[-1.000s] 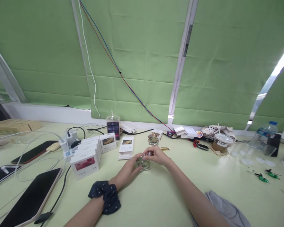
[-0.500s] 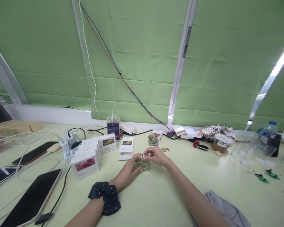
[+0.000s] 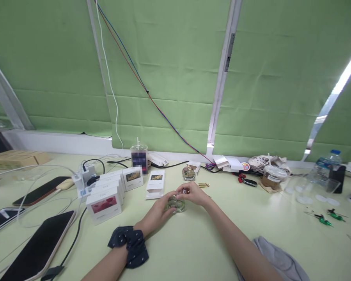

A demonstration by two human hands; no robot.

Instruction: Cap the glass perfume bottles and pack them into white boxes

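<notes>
On the table in front of me stands a small round clear glass bottle (image 3: 177, 205). My left hand (image 3: 157, 210) closes its fingers and thumb around the left side of it. Directly over the bottle's neck, my right hand (image 3: 194, 193) is closed in a pinch. A small shiny piece shows at its fingertips, too small to name. Behind the hands sits a similar glass bottle (image 3: 188, 173) with golden contents. Small gold pieces (image 3: 204, 185) lie right of that bottle. A white box with a yellow picture (image 3: 155, 183) lies beyond my left hand.
Left are a row of white boxes (image 3: 103, 205), white chargers (image 3: 81, 181), cables and several phones, one a black-screened phone (image 3: 43, 246). Lidded cups (image 3: 272, 177), a water bottle (image 3: 327, 164) and green-handled tools (image 3: 323, 220) are at the right. Grey cloth (image 3: 276, 257) lies by my right forearm.
My right fingers sit slightly lower and closer to the bottle's neck. The left hand keeps its hold, and the whole view has shifted a little.
</notes>
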